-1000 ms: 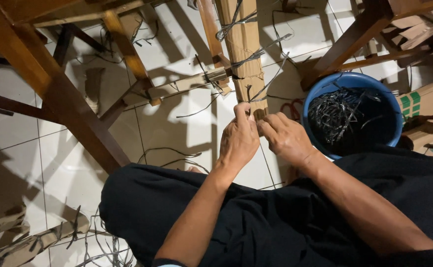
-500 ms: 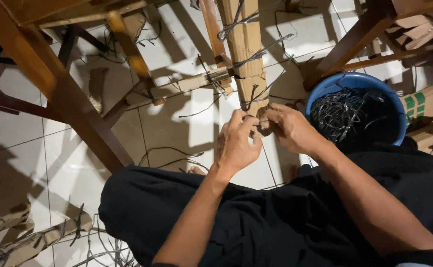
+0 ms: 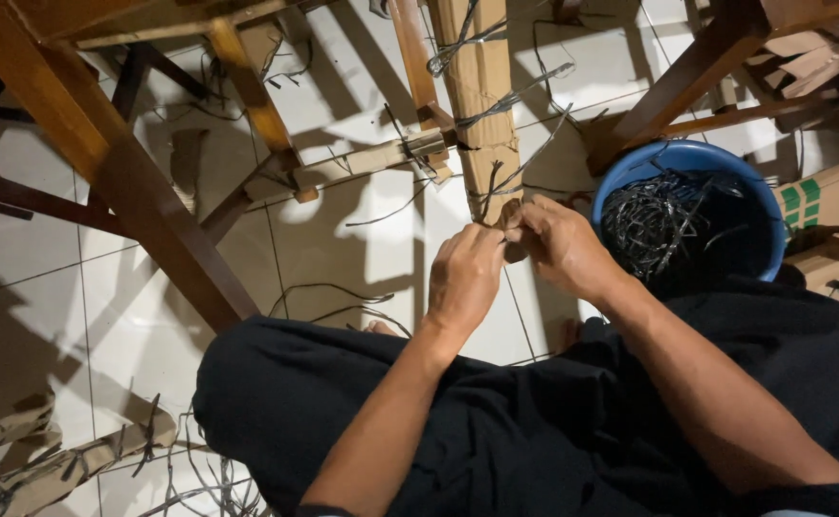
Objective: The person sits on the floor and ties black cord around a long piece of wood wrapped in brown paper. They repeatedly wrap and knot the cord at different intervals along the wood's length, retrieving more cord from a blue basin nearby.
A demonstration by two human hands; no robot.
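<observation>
White tiled floor in patchy light, dark wooden furniture frames, hard shadows

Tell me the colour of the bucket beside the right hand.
Blue; the bucket shows best in the head view.

We are seeing a brown cardboard box lying at the right edge, just beside the blue bucket, bearing a green striped mark and dark print. Cardboard wrapping is covering the furniture leg at top centre, tied round with dark strands. More wrapped cardboard bundles are lying on the floor at lower left.
</observation>
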